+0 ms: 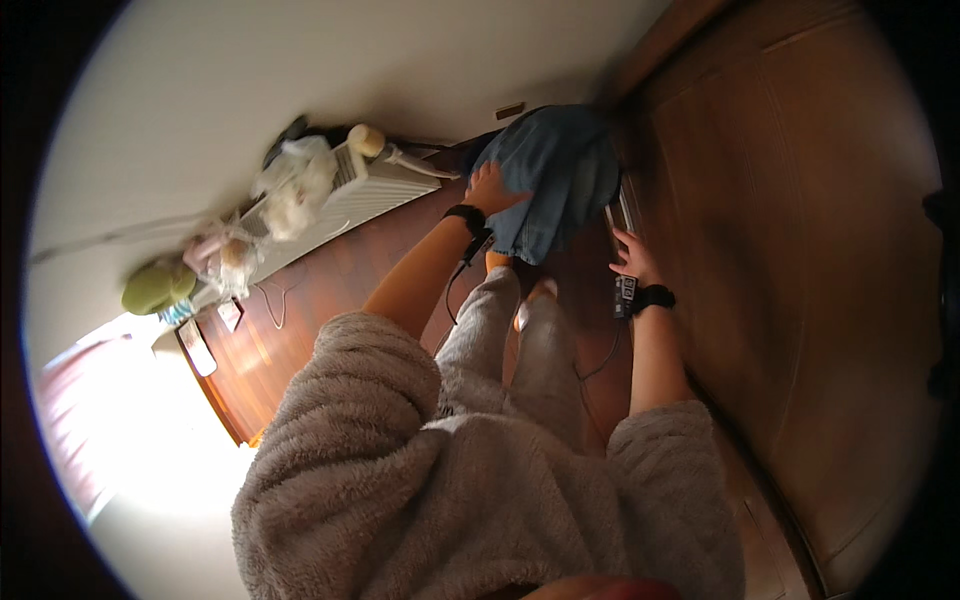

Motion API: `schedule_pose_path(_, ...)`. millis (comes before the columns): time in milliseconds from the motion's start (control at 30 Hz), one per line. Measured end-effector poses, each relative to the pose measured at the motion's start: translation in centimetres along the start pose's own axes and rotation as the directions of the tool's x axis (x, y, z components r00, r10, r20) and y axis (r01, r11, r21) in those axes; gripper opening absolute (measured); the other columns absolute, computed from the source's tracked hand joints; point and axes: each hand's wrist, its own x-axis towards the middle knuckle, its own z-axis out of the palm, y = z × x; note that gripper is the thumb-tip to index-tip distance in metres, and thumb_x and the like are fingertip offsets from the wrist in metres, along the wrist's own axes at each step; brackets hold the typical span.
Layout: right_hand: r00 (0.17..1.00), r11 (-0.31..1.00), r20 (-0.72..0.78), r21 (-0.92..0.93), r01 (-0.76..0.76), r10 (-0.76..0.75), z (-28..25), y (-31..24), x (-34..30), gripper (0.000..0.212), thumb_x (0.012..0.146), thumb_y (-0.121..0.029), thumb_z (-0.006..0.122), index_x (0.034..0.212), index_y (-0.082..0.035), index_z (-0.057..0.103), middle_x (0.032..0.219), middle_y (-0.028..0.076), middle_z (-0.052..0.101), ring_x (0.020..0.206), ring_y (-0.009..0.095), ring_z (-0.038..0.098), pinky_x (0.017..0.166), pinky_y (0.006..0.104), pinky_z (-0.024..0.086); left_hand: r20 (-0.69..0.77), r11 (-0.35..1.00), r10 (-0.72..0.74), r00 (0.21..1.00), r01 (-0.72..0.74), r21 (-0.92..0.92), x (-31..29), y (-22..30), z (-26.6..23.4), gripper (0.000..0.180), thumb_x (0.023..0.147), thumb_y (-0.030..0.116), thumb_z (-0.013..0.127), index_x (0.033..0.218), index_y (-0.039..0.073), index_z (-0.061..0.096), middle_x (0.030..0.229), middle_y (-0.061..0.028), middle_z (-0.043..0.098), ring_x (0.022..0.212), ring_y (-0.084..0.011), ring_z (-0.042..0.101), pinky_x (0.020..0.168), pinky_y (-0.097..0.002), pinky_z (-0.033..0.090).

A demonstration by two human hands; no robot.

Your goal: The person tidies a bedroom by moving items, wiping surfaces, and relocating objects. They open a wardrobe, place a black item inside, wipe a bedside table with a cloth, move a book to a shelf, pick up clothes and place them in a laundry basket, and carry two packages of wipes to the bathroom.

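A blue denim garment hangs or lies bunched in front of my feet; what it rests on is hidden. My left hand lies against its left side with the fingers stretched out. To the right of the denim, my right hand is open, its fingers apart and nothing visible in them. It is close to the brown wooden panel and a narrow pale strip beside it. Each wrist wears a black strap with a small device, and thin cables run down from these.
Left of the denim, a white slatted radiator or rack stands along the wall, with plastic bags, a cream roll-shaped item and a green rounded thing on it. Reddish wooden floor lies beneath. A bright window is far left.
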Motion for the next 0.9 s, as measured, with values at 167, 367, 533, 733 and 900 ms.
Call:
schedule_pose_path(167,0.966,0.966,-0.111,-0.138,0.219,-0.235,4.3,-4.5,8.5,0.099,0.078,-0.040,0.074,0.151,-0.009,0.016,0.156,0.015,0.016,0.143,0.030,0.018,0.111,0.0477,0.026,-0.058,0.990,0.090,0.994,-0.095,-0.103,10.6,5.3,1.3,0.128,0.062,0.068,0.075,0.150,0.003,0.009,0.153,-0.0268,0.014,0.140,-0.0441,0.019,0.110,-0.0507,0.027)
schedule_pose_path(367,0.819,0.781,-0.163,-0.446,0.437,-0.551,6.8,-9.7,16.0,0.079,0.077,-0.034,0.074,0.139,-0.003,0.037,0.136,0.023,0.045,0.127,0.037,0.043,0.106,0.0440,0.035,0.147,0.877,-0.128,0.981,0.181,-0.444,14.4,8.5,2.4,0.133,0.059,0.068,0.077,0.151,0.003,0.005,0.151,-0.0276,0.015,0.139,-0.0435,0.021,0.109,-0.0495,0.030)
schedule_pose_path(533,0.629,0.104,0.151,-0.931,0.349,-0.763,11.2,-9.6,8.9,0.024,0.078,-0.021,0.068,0.093,-0.003,0.063,0.101,0.016,0.059,0.100,0.034,0.054,0.088,0.0505,0.041,0.208,0.765,-0.104,0.973,0.212,-0.609,8.8,7.6,-2.3,0.119,0.070,0.061,0.074,0.151,0.007,0.007,0.145,-0.0248,0.031,0.135,-0.0365,0.032,0.102,-0.0436,0.038)
schedule_pose_path(733,0.342,-0.104,0.495,-0.673,0.732,-0.799,15.6,-2.5,3.2,0.017,0.074,-0.008,0.068,0.090,-0.006,0.063,0.094,0.008,0.055,0.100,0.028,0.050,0.089,0.0477,0.039,0.141,0.672,0.006,0.990,0.100,-0.734,3.1,4.0,-0.8,0.058,0.083,0.028,0.070,0.131,0.008,0.046,0.116,-0.0090,0.058,0.103,-0.0205,0.056,0.082,-0.0328,0.049)
schedule_pose_path(900,0.442,0.341,0.231,-0.372,0.863,-0.867,12.2,-1.5,5.3,0.047,0.079,-0.016,0.073,0.121,-0.005,0.057,0.107,0.012,0.055,0.106,0.029,0.051,0.091,0.0427,0.043,0.038,0.774,0.162,0.986,-0.103,-0.625,1.7,0.3,2.2,0.025,0.083,0.000,0.060,0.108,0.002,0.061,0.100,-0.0095,0.064,0.097,-0.0239,0.060,0.084,-0.0321,0.049)
